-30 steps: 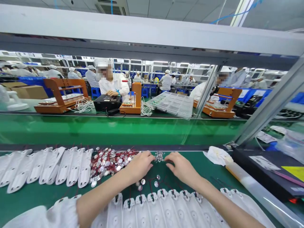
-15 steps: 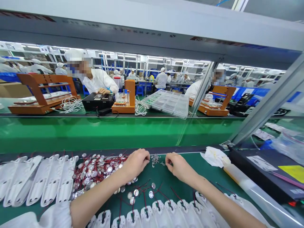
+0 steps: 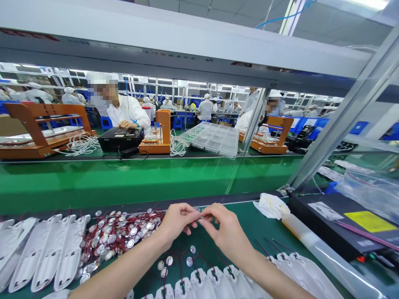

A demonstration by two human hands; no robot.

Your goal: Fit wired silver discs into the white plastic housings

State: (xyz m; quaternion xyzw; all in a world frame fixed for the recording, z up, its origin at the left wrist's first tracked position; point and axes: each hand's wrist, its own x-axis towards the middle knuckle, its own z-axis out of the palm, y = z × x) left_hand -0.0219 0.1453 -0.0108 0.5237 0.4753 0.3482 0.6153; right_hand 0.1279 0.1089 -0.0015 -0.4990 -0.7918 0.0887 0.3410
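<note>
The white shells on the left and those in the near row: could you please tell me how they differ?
The left shells lie bare and overlapped, left of the disc heap. The near-row shells lie side by side below the left hand and right hand, which pinch a small part, each shell carrying a dark fitting and red wire. Both sets are white, elongated plastic.

I was at an electronics assembly line in a factory. A green conveyor belt [image 3: 140,180] ran past my table [image 3: 249,216], which carried rows of white plastic housings [image 3: 50,249] and a heap of small metal discs on red wires [image 3: 118,232]. Across the belt, people in white coats and caps [image 3: 124,114] worked at orange jigs [image 3: 157,137], with more rows of benches and blue crates [image 3: 314,123] behind them.
</note>
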